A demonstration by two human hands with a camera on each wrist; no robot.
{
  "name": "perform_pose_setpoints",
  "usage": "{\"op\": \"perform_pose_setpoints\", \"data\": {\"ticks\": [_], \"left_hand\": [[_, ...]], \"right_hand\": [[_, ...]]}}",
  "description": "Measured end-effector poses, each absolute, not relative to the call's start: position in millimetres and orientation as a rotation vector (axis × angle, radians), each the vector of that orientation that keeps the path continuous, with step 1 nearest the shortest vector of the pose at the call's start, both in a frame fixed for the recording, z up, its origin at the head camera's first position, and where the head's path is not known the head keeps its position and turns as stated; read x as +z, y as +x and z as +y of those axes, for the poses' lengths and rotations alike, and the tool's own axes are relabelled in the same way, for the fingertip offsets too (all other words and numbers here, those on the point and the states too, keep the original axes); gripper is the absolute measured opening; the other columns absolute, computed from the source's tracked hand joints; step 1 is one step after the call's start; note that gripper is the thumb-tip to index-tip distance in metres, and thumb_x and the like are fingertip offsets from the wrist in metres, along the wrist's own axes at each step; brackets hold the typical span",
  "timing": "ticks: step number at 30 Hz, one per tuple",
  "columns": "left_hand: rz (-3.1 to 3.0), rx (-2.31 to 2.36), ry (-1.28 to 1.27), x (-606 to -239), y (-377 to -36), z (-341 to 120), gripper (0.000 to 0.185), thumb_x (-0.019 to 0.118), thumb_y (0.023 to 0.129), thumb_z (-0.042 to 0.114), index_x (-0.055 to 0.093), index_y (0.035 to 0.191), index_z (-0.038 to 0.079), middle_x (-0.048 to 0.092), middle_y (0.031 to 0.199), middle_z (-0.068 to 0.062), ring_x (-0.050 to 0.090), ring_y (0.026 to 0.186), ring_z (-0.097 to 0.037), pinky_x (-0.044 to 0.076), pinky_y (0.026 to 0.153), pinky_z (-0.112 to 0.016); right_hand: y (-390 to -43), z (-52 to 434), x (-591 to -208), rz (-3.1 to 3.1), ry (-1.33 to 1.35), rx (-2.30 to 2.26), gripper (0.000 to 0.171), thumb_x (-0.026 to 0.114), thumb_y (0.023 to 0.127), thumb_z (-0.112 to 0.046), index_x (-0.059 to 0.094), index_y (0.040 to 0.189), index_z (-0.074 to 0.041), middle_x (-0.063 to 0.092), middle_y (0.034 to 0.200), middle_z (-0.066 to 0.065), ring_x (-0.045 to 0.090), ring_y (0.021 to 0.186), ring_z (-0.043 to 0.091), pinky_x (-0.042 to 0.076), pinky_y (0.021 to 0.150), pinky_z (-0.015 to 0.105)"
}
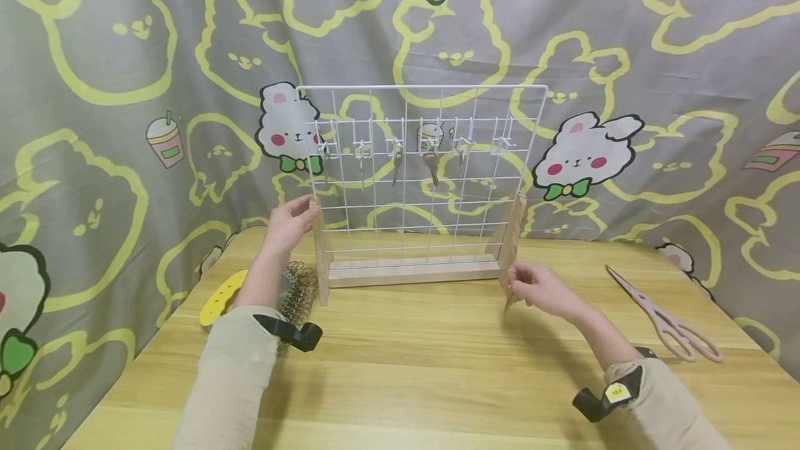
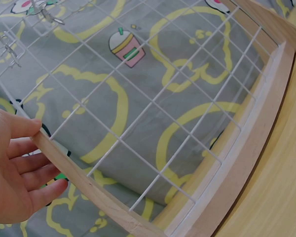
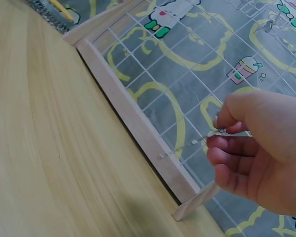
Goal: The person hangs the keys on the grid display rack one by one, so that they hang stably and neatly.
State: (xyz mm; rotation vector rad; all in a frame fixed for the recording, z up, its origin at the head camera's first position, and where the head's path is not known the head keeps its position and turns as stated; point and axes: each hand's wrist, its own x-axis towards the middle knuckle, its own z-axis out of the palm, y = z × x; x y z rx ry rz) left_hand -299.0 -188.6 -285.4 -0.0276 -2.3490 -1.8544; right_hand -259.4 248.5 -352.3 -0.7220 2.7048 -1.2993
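Observation:
A white wire grid rack (image 1: 425,214) stands upright in a wooden stand (image 1: 412,271). Several metal keys (image 1: 432,165) hang from hooks across its upper part. My left hand (image 1: 290,222) grips the top of the stand's left wooden upright (image 2: 84,185), the thumb on the near side and the other fingers behind it. Beside the foot of the right upright, my right hand (image 1: 537,289) pinches a thin metal key (image 3: 185,146) between thumb and fingers. The key points down and away from the fingertips, in front of the grid; its head is hidden in the hand.
Left of the stand lie a yellow perforated piece (image 1: 223,297) and a heap of metal rings (image 1: 300,294), partly behind my left forearm. Pink scissors (image 1: 665,318) lie at the right of the wooden table (image 1: 425,380). A patterned grey curtain (image 1: 600,5) hangs behind.

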Motion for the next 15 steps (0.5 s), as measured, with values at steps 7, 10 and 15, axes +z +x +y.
{"op": "perform_pose_setpoints", "data": {"ticks": [7,10,15], "left_hand": [[-2.357,-1.843,-0.044,-286.1,-299.4,-188.5,0.052,0.05,0.096,0.016,0.032,0.143,0.001,0.036,0.144,-0.018,0.036,0.13,-0.029,0.037,0.104,-0.039],[-2.36,-1.841,-0.045,-286.0,-299.3,-188.2,0.052,0.05,0.096,0.017,0.033,0.142,0.001,0.037,0.143,-0.018,0.037,0.129,-0.028,0.037,0.104,-0.039],[-2.36,-1.832,-0.039,-284.9,-298.3,-188.3,0.052,0.05,0.096,0.017,0.032,0.143,0.001,0.036,0.144,-0.018,0.036,0.13,-0.029,0.037,0.104,-0.04]], "right_hand": [[-259.0,245.3,-348.8,2.864,-0.486,-1.389,0.004,0.052,0.082,-0.002,0.049,0.083,-0.004,0.049,0.071,0.004,0.046,0.06,0.014,0.042,0.047,0.023],[-259.1,245.0,-347.5,2.905,-0.419,-1.405,0.005,0.053,0.08,-0.003,0.05,0.083,-0.003,0.05,0.072,0.004,0.047,0.061,0.014,0.043,0.048,0.023],[-260.3,245.2,-345.3,2.927,-0.385,-1.41,0.006,0.056,0.08,-0.001,0.053,0.086,-0.001,0.054,0.074,0.005,0.049,0.062,0.014,0.045,0.048,0.023]]}}
